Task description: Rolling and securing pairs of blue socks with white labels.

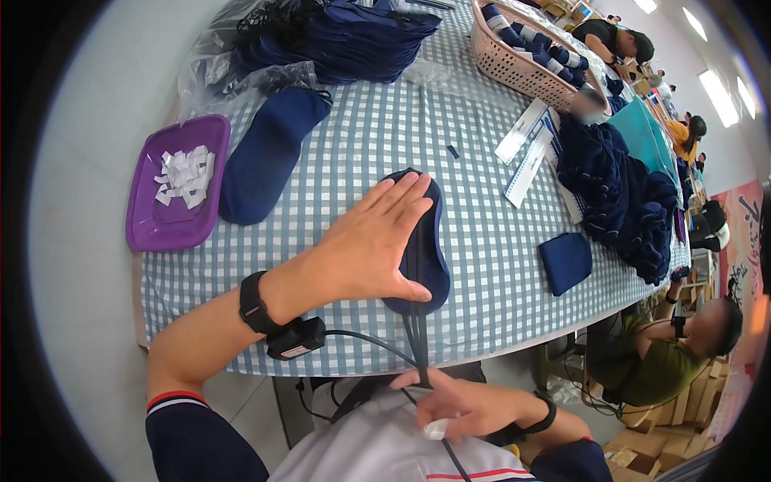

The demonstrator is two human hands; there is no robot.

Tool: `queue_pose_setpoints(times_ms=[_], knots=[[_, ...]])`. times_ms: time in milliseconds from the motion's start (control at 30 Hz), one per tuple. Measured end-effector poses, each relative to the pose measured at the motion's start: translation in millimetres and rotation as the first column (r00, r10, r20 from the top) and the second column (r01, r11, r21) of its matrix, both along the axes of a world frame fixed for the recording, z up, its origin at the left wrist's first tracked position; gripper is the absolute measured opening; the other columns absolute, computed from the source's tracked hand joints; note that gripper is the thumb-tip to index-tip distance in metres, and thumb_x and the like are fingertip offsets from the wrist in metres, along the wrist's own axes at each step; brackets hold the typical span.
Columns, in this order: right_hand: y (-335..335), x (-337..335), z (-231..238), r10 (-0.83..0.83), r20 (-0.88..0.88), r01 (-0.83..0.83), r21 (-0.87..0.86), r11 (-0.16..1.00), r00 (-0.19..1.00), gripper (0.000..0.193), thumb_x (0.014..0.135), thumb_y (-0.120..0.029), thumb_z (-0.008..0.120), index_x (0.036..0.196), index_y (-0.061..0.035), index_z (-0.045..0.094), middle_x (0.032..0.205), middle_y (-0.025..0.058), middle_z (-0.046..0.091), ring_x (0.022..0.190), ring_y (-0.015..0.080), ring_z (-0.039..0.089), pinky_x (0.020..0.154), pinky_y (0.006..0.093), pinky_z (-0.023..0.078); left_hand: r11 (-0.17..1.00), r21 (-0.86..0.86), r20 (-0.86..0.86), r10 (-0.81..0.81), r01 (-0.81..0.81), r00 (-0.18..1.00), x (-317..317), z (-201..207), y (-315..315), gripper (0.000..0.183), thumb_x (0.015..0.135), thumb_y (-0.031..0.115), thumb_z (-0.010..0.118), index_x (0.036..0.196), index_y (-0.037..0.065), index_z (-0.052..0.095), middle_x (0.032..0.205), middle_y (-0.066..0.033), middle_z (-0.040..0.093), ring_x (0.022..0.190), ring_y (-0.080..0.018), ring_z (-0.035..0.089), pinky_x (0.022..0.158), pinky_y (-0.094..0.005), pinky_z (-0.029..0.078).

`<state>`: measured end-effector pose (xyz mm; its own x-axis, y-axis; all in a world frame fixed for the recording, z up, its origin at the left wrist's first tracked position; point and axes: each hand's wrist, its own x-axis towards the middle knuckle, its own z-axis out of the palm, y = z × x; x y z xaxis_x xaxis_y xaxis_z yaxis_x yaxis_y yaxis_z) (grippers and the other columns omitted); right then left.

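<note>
A navy eye mask (436,257) lies lengthwise on the checked tablecloth (482,281). My left hand (373,241) rests flat across it, fingers stretched out and thumb near its lower end. Black elastic straps (415,341) run from the mask over the table's front edge. Just off that edge, my right hand (466,406) pinches the straps between thumb and fingers and draws them straight toward my body. Part of the mask is hidden under my left hand. A second navy eye mask (269,157) lies farther left.
A purple tray (136,201) holds white paper slips (185,178). Navy masks (345,40) are piled at the back. A pink basket (514,71) carries navy rolls. To the right lie white cards (522,132), a folded navy pouch (566,263) and dark blue fabric (618,193). Another person (666,361) sits beyond.
</note>
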<state>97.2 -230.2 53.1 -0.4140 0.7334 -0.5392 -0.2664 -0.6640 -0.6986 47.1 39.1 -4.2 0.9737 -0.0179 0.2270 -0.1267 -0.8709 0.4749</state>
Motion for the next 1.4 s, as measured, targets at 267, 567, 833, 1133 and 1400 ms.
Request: queue_pose_setpoints(times_ms=[267,567,833,1133,1400], knots=[[125.7,69.3,44.0,-0.250,0.858,0.091,0.234,0.968,0.449,0.021,0.095,-0.017,0.065,0.088,0.0004,0.074,0.056,0.0039,0.064,0.044,0.0077,0.057,0.043,0.0256,0.043,0.999,-0.018,0.019,0.029,-0.029,0.999,-3.6,-2.3,2.7,0.126,0.071,0.045,0.088,0.156,-0.010,0.013,0.162,-0.0291,0.027,0.153,-0.0396,0.027,0.127,-0.0486,0.020],[141.4,96.1,-19.0,-0.310,0.927,0.002,0.317,0.949,0.212,0.016,0.081,-0.013,0.071,0.071,-0.0008,0.066,0.063,0.0141,0.068,0.055,0.0281,0.067,0.055,0.0386,0.052,0.997,-0.075,0.010,0.035,-0.034,0.999,-8.7,2.1,-6.5,0.116,0.074,0.032,0.084,0.154,-0.014,0.014,0.163,-0.0279,0.026,0.153,-0.0375,0.027,0.127,-0.0472,0.020],[142.9,107.4,-8.1,-0.270,0.899,-0.023,0.296,0.955,0.345,0.023,0.089,-0.020,0.074,0.082,0.0014,0.069,0.060,0.0096,0.066,0.050,0.0165,0.062,0.049,0.0317,0.048,0.929,0.181,-0.234,-0.277,0.322,0.932,-48.9,18.2,-11.2,0.078,0.093,0.035,0.064,0.157,0.003,0.034,0.168,-0.0136,0.025,0.157,-0.0258,0.020,0.128,-0.0428,0.017],[12.0,192.6,39.7,-0.690,0.722,0.420,0.609,0.673,0.059,0.024,0.093,-0.009,0.066,0.113,0.0013,0.072,0.091,0.0092,0.072,0.081,0.0112,0.066,0.070,0.0252,0.052,0.938,0.088,-0.260,-0.303,0.335,0.917,-33.7,26.5,8.6,0.086,0.087,0.042,0.069,0.157,0.004,0.036,0.167,-0.0113,0.030,0.156,-0.0281,0.025,0.127,-0.0443,0.020],[-78.5,241.8,-12.0,-0.339,0.933,0.509,0.352,0.785,-0.122,0.040,0.087,-0.023,0.076,0.113,0.0065,0.069,0.097,0.0117,0.071,0.090,0.0188,0.066,0.084,0.0311,0.052,0.922,0.136,-0.267,-0.319,0.364,0.909,-23.7,22.6,12.1,0.089,0.085,0.044,0.069,0.157,0.005,0.035,0.167,-0.0116,0.030,0.155,-0.0292,0.025,0.127,-0.0459,0.020]])
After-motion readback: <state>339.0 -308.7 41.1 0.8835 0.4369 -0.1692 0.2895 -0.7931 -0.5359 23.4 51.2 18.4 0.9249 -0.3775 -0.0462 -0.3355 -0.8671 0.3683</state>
